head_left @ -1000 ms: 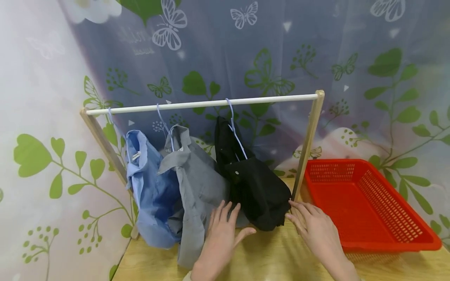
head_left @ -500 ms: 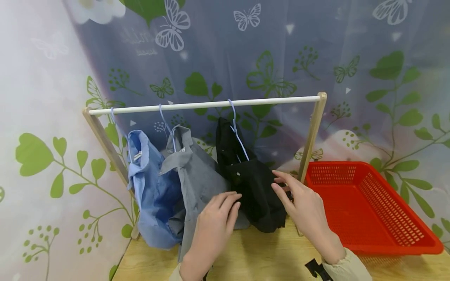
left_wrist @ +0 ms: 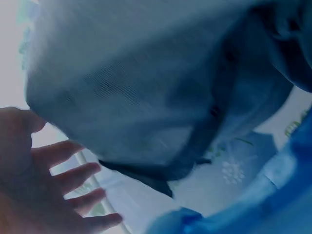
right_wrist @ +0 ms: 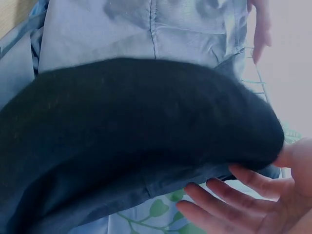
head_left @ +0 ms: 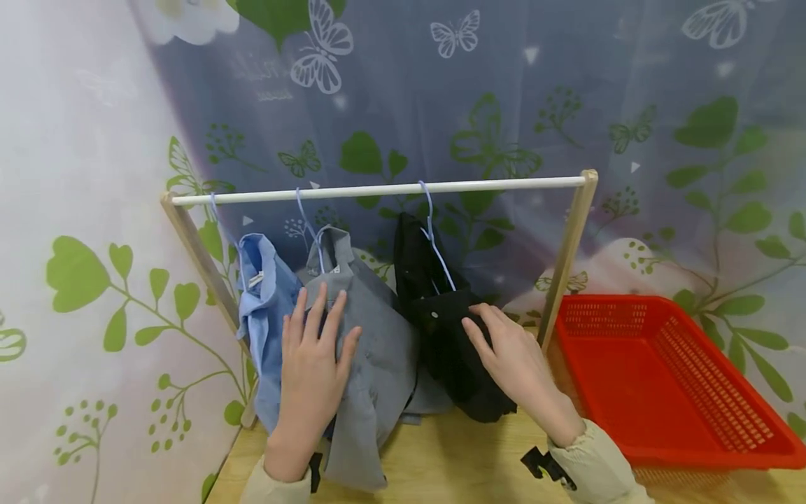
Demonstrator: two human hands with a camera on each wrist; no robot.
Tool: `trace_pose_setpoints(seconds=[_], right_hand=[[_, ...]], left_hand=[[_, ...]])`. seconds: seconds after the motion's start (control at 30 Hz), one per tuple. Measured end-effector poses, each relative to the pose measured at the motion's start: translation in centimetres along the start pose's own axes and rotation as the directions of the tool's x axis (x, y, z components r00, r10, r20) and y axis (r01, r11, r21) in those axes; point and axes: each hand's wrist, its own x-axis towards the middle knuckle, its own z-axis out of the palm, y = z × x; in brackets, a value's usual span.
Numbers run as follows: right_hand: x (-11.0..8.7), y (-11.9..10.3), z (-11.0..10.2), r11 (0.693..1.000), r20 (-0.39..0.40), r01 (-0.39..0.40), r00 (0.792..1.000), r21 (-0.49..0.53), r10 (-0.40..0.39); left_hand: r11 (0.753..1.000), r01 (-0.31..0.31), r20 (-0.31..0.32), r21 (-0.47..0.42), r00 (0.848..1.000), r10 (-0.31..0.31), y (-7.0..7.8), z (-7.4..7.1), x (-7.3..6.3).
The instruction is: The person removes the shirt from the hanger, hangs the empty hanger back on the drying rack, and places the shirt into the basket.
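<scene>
Three garments hang from lavender hangers on the white rod of a small wooden rack. They are a light blue shirt, a grey button-up shirt and a black garment with a small pale button. My left hand is spread with straight fingers in front of the blue and grey shirts; in the left wrist view its thumb meets the grey shirt's edge. At the black garment's right side is my right hand, fingers loosely bent. The right wrist view shows its thumb at the cloth's edge, fingers spread.
A red perforated plastic basket stands right of the rack on the light wooden table. Behind hangs a curtain printed with butterflies and leaves. The rack's right wooden leg stands close behind the right hand.
My left hand has moved up and left from the grey shirt's lower right to its collar area. My right hand has risen along the black garment and shifted left.
</scene>
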Motion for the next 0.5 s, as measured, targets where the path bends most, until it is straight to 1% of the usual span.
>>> trace_pose_setpoints(seconds=[0.1,0.2,0.37,0.5], right_hand=[[0.1,0.1,0.1,1.0,-0.007,-0.002,1.0,0.001,0.002],[0.3,0.2,0.2,1.0,-0.028,-0.004,1.0,0.004,0.005],[0.5,0.4,0.5,0.999,-0.065,0.016,0.998,0.03,-0.014],[0.6,0.8,0.9,0.998,-0.137,0.055,0.989,0.04,-0.049]], left_hand=[[0.999,0.043,0.06,0.023,0.997,-0.044,-1.2,-0.2,-0.3],[0.998,0.065,0.098,0.026,0.993,-0.068,-1.8,-0.3,-0.6],[0.997,0.069,0.101,0.025,0.992,-0.071,-2.2,-0.5,-0.8],[0.998,0.06,0.097,0.024,0.993,-0.062,-2.4,-0.7,-0.7]])
